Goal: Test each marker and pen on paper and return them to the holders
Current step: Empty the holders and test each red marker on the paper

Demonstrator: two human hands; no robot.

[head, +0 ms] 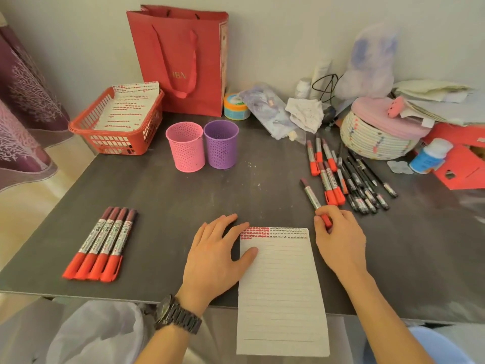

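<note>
A lined sheet of paper (280,285) lies at the table's near edge, with red and black test marks along its top. My left hand (215,256) rests flat on the paper's left edge, fingers spread. My right hand (341,240) grips a red-capped marker (312,198) by its cap end, just above the paper's top right corner. Several red-capped markers (102,245) lie in a row at the left. More red markers (325,169) and black pens (364,182) lie in a heap at the right. A pink holder (186,151) and a purple holder (221,145) stand behind.
A red basket (115,140) with marked sheets sits at the back left, a red paper bag (181,61) behind it. A woven basket (378,137), a tape roll (236,106), a white bottle (430,156) and red boxes (462,164) crowd the back right.
</note>
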